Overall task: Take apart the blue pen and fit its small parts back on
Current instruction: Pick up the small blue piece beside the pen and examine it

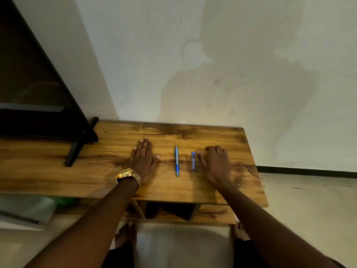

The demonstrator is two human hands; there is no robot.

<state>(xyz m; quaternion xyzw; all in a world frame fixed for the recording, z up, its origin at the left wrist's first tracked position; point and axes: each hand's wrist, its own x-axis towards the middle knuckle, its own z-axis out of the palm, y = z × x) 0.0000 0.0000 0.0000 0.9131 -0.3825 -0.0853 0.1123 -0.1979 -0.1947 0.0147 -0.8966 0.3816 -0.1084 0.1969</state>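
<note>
Wooden surface [212, 186] against a pale wall [231, 55], seen from above. Blue pen [176, 161] lying whole on the surface, lengthwise away from the viewer, between the two hands and touching neither. Just right of it, a second, shorter blue-violet stick-like item [193, 160], blurred, kind unclear. Left hand [144, 159] pressed flat, palm down, fingers [144, 145] straight and together, grasping nothing; gold wristwatch [128, 175] on that wrist. Right hand [216, 163] resting palm down just beside the shorter item, fingers [201, 158] loosely curled, holding nothing; contact with that item impossible to tell. Dark television [38, 84] on its black stand [75, 149] at the surface's left end. Bare feet [124, 235] on the tiled floor [299, 200] below.
</note>
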